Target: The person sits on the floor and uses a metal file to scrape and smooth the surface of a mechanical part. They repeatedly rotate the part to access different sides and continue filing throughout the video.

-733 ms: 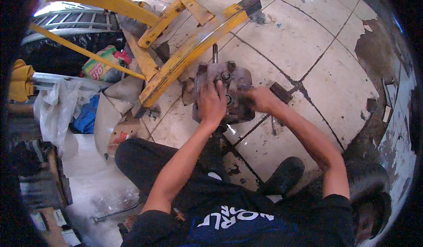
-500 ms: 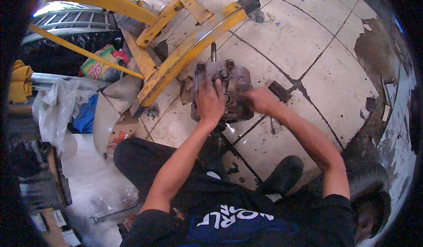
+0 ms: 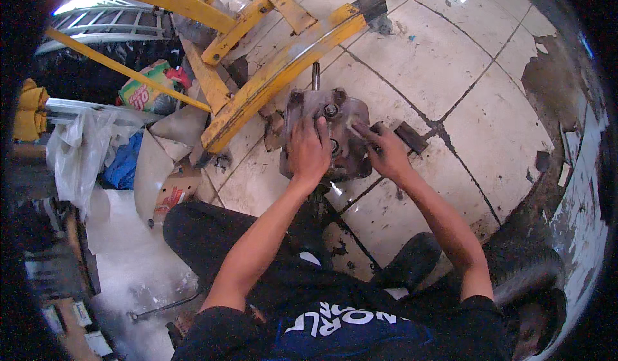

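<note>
A greasy metal gearbox housing (image 3: 347, 113) sits upright on the tiled floor between my knees. A splined shaft (image 3: 315, 76) sticks out of its far side, and a bolt head (image 3: 331, 110) shows on its top face. My left hand (image 3: 310, 148) lies on the left part of the housing with fingers stretched out, holding nothing visible. My right hand (image 3: 385, 152) is at the right edge, its blackened fingers reaching onto the top face and slightly apart. Nothing can be made out between them. A dark rectangular block (image 3: 410, 137) lies just beyond that hand.
A yellow steel frame (image 3: 283, 77) stands on the floor at the far left, close to the housing. Plastic sheeting (image 3: 84, 148), a blue cloth (image 3: 124, 164) and a cardboard box (image 3: 175, 192) lie on the left. A tyre (image 3: 531, 277) is near my right elbow.
My right hand, blurred by motion before, has its fingers now laid further onto the housing's top face. The left hand keeps its place on the housing.
</note>
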Tool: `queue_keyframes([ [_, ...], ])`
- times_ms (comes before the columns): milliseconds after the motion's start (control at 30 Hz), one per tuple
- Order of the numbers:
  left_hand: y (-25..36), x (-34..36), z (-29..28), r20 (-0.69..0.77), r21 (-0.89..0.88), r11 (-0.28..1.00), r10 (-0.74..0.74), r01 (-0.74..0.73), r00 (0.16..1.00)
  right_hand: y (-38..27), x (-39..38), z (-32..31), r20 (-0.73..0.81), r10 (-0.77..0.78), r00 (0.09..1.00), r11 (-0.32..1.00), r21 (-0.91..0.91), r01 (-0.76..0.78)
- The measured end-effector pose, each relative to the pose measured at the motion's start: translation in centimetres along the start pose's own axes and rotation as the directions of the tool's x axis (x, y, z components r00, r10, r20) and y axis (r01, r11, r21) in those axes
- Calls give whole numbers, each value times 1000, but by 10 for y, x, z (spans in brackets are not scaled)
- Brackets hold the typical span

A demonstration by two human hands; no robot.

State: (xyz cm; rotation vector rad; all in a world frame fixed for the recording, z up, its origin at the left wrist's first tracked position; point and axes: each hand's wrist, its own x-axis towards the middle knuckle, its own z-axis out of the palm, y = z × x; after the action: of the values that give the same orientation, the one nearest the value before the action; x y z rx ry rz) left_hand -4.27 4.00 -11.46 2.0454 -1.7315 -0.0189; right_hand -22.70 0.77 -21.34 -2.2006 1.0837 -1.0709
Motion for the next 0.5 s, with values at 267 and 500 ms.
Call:
queue_keyframes([
  [267, -19, 1, 5, -41, 12, 1000, 10, -9, 999, -76, 8, -11, 476, 328, 816, 938, -269, -220],
  [500, -12, 0, 8, -74, 31, 996, 84, -82, 994, -77, -13, 9, 529, 443, 724, 882, -400, -249],
])
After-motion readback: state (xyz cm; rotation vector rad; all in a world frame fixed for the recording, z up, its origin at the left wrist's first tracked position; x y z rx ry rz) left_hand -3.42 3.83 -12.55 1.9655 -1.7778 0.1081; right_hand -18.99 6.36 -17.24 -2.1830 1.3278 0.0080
